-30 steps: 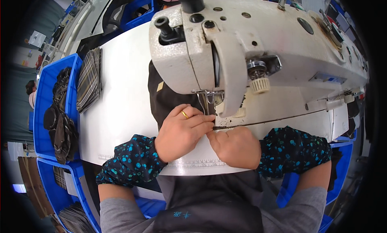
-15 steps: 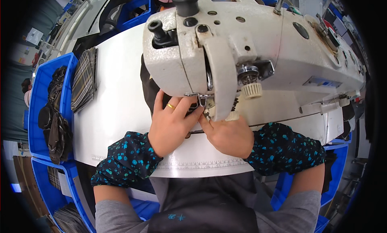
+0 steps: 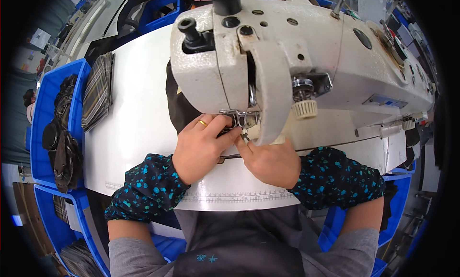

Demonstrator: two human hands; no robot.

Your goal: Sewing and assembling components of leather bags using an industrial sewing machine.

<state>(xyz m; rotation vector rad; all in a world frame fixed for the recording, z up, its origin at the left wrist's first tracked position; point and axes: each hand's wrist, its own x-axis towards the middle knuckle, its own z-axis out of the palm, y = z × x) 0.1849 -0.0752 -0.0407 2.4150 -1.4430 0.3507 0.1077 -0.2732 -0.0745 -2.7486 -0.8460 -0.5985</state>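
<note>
As I watch on my screen from far away, the nearest thing I can see is a dark apron [image 3: 239, 246] at the bottom, with sleeve covers [image 3: 148, 188] full of blue dots to each side. Next comes a ruler strip [image 3: 239, 197] along the front of the white table [image 3: 136, 109]. Past it are the left hand [image 3: 199, 147], with a gold ring, and the right hand [image 3: 273, 163].

The left thumb and first finger stand a bit apart, and a dark toothed strip [image 3: 234, 121] shows between them. I cannot tell if they pinch it. The right fingers point in close to the left thumb, but I cannot see if they grip anything.

The strip sits right by the metal foot [image 3: 249, 118] of the big white sewing machine [image 3: 206, 78]. Some dark cloth [image 3: 179, 109] lies under the machine's head, to the left of the foot. So I think the work is partway: the cloth is in place but not yet out. I see no stitches, so I cannot say how much is left.

Farther left are a stack of plaid cloth [image 3: 98, 92] and a blue bin [image 3: 40, 138] with dark pieces inside.
</note>
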